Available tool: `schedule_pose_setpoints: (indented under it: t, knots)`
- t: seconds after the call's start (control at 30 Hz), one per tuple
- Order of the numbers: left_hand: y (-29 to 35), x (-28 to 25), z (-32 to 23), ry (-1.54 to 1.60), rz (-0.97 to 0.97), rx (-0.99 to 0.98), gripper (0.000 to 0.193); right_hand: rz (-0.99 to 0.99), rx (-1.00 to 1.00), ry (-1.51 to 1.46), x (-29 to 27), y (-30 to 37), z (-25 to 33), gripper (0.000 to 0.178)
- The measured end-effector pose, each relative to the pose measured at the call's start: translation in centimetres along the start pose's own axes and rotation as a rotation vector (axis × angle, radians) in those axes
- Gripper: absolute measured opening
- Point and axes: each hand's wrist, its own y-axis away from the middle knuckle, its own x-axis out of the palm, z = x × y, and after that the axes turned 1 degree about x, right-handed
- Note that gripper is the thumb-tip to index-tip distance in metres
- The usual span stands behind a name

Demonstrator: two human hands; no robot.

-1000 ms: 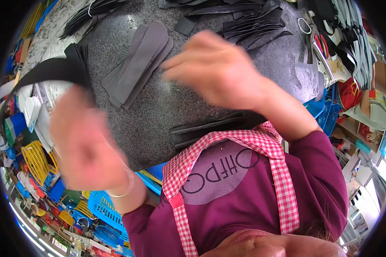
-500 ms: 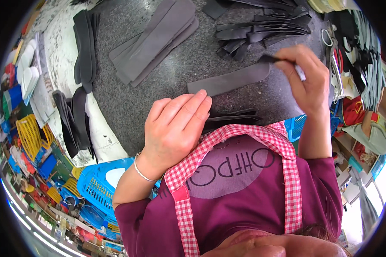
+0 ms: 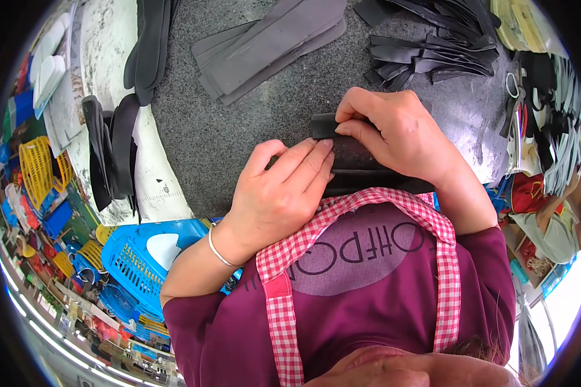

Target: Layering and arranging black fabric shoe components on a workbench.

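On the dark speckled tabletop (image 3: 187, 145), a short length of dark, flat strip (image 3: 323, 126) shows between my hands. My right hand (image 3: 403, 135) pinches it with thumb and forefinger, and hides whatever lies to the right under the fingers. My left hand (image 3: 281, 187) lies palm down with its fingers stretched out, their tips touching the strip's near edge. Just in front of the apron, more dark strips (image 3: 368, 180) lie partly under my right forearm.
A fanned stack of grey strips (image 3: 271, 48) lies beyond my hands. Black strips are heaped (image 3: 432, 58) at the far right, near scissors (image 3: 511, 85). Black bundles (image 3: 116, 151) rest on the white surface at left. A blue basket (image 3: 132, 264) stands below it.
My right hand has come left and nearer, close to my left fingers. The long grey strip that lay flat no longer shows at full length; only a short dark end is visible.
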Motion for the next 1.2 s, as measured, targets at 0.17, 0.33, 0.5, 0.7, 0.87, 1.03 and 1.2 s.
schedule_pose_setpoints:
  t: [0.17,0.33,0.5,0.7,0.87,1.03,1.2]
  knots:
    - [0.1,-0.2,-0.1,-0.030,0.038,-0.026,0.032,0.010,-0.015,0.023,0.1,0.0,0.0,0.017]
    - [-1.1,0.1,1.1,0.032,0.027,0.075,0.034,-0.009,-0.012,0.122,0.4,0.1,0.3,0.018]
    - [-2.4,-0.3,0.5,0.006,0.031,0.029,0.042,-0.028,0.081,0.268,-1.3,0.9,0.6,0.019]
    - [-3.5,0.2,0.0,-0.116,0.034,0.023,0.050,-0.064,0.383,0.010,-6.5,5.9,-0.8,0.018]
    - [-4.5,0.4,0.0,-0.173,0.067,0.038,0.052,-0.150,0.440,-0.026,-6.3,6.7,-1.8,0.017]
    - [-4.8,0.2,0.0,-0.182,0.072,0.041,0.052,-0.073,0.467,0.073,-6.5,5.6,-2.1,0.019]
    - [-5.4,-0.4,0.3,-0.129,0.109,0.007,0.045,-0.052,0.416,0.335,-6.8,5.2,-1.9,0.022]
